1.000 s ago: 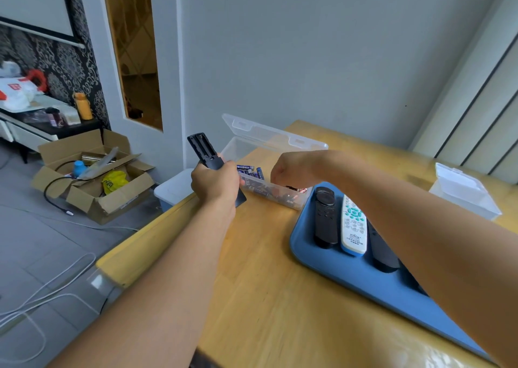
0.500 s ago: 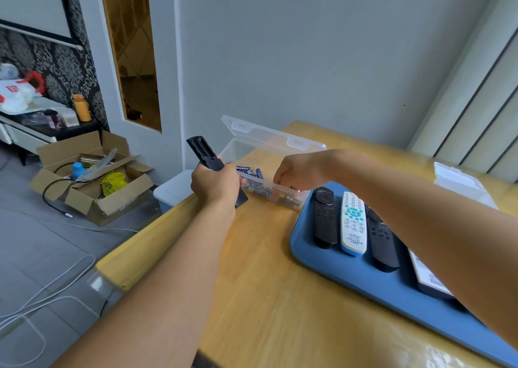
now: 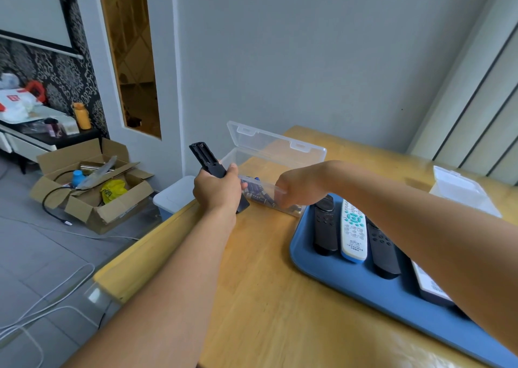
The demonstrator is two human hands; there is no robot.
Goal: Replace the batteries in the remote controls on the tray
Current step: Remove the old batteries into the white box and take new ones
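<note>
In the head view, the left hand (image 3: 217, 189) is wrapped around the middle of a black remote (image 3: 215, 172), holding it above the wooden table (image 3: 266, 297) near its left edge; the remote tilts up and away to the left, and its far end shows an open battery slot with the cover off. Just to the right of it a clear plastic box (image 3: 269, 154) sits on the table with its lid standing open at the far side, and batteries (image 3: 259, 193) lie in a heap along the bottom. The right hand (image 3: 298, 186) reaches down into this box from the right, with its fingers bent downward among the batteries; whether they have hold of one cannot be told, since the fingertips are blurred behind the near wall of the box. To the right of the box, a blue tray (image 3: 364, 292) rests on the table, touching or almost touching the box's right end. On it lie several remotes side by side: a black one (image 3: 325, 227) at the left, a white one (image 3: 353, 231) with teal buttons next, another black one (image 3: 382, 251), and a pale one (image 3: 430, 285) partly hidden under the right forearm. A second clear box (image 3: 462, 189) stands closed at the far right of the table. On the floor to the left sits an open cardboard box (image 3: 92, 188) and a pale tub (image 3: 175, 195) against the table's edge.
</note>
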